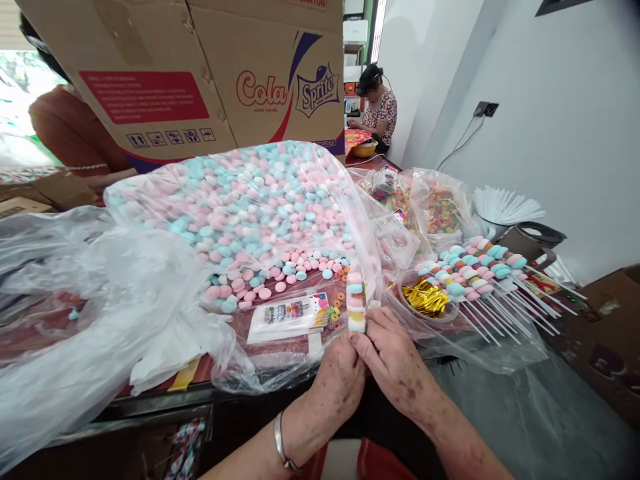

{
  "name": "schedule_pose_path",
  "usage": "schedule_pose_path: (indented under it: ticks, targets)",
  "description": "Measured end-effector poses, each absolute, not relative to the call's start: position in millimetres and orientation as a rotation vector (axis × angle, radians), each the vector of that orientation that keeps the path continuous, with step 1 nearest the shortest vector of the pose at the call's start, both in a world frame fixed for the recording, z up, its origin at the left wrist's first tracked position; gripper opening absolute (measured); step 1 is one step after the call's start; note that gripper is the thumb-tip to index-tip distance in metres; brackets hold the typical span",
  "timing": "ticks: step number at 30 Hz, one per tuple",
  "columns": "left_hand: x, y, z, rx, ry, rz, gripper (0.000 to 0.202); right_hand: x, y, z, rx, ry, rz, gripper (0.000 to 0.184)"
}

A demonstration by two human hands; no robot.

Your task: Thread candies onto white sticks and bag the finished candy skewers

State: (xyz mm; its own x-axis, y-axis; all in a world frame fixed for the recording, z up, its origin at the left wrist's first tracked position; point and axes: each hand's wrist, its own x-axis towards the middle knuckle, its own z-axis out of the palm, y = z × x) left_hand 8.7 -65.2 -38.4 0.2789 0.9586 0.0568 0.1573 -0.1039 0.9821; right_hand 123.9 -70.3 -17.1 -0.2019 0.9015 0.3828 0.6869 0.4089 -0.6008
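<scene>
My left hand (336, 385) and my right hand (395, 357) meet at the table's near edge, both pinched on an upright skewer of stacked pink, white and blue marshmallows (356, 301). The stick itself is hidden between my fingers. Just behind it lies a big clear bag of pink and blue marshmallows (250, 207), with loose ones spilling onto the table. To the right rests a pile of finished marshmallow skewers (475, 270), sticks pointing right. A bowl of gold twist ties (425, 298) sits beside my right hand.
A Cola/Sprite cardboard box (210, 73) stands behind the bag. Crumpled clear plastic (90, 300) covers the left. Printed packets (287, 317), bags of colourful candy (430, 207) and a cup of white sticks (505, 210) lie around. Another person (377, 107) sits far back.
</scene>
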Motion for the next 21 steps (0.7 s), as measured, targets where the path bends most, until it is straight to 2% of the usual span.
schedule_pose_path:
  ticks: [3, 8, 10, 12, 14, 18, 21]
  targets:
    - [4.7, -71.0, -36.7, 1.782, 1.051, 0.878, 0.009, 123.6, -67.8, -25.6, -1.344, -1.909, 0.347, 0.022]
    - [-17.8, -79.1, 2.5, 2.100, 0.828, 0.405, 0.014, 131.2, -64.5, -38.3, -1.379, -2.011, 0.200, 0.024]
    - [-28.9, -77.8, 23.8, 2.125, 0.841, 0.472, 0.025, 133.2, -66.2, -40.0, -1.289, -2.135, 0.056, 0.024]
    - [-37.9, -72.5, 39.7, 2.272, 0.922, 0.683, 0.028, 132.5, -70.2, -38.1, -1.158, -2.238, -0.058, 0.025]
    - [-43.9, -63.7, 47.1, 2.461, 0.955, 0.669, 0.031, 129.9, -75.5, -33.4, -1.058, -2.293, -0.123, 0.029]
    - [-50.2, -44.0, 45.1, 2.426, 0.803, 0.166, 0.034, 127.0, -86.2, -24.4, -0.994, -2.344, -0.187, 0.032]
    - [-50.8, -36.3, 41.8, 2.270, 0.691, -0.011, 0.030, 130.7, -92.7, -23.7, -0.968, -2.392, -0.147, 0.033]
